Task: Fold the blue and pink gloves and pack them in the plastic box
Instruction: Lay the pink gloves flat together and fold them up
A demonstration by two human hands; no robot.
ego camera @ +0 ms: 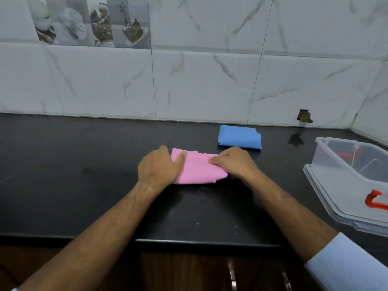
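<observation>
Black stone countertop runs below a marble-tiled wall. On it, the folded pink glove lies under both hands: the left hand presses flat on its left end, and the right hand pins its right end with fingers curled. Behind lies the folded blue glove, well apart from the open plastic box, which rests on its lid at right.

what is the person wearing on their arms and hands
Both hands are bare: no gloves, rings or watch show on the left hand or the right hand. The right arm has a pale blue, finely ribbed sleeve pushed up past the forearm. At the bottom left corner only a sliver of light fabric shows.
</observation>
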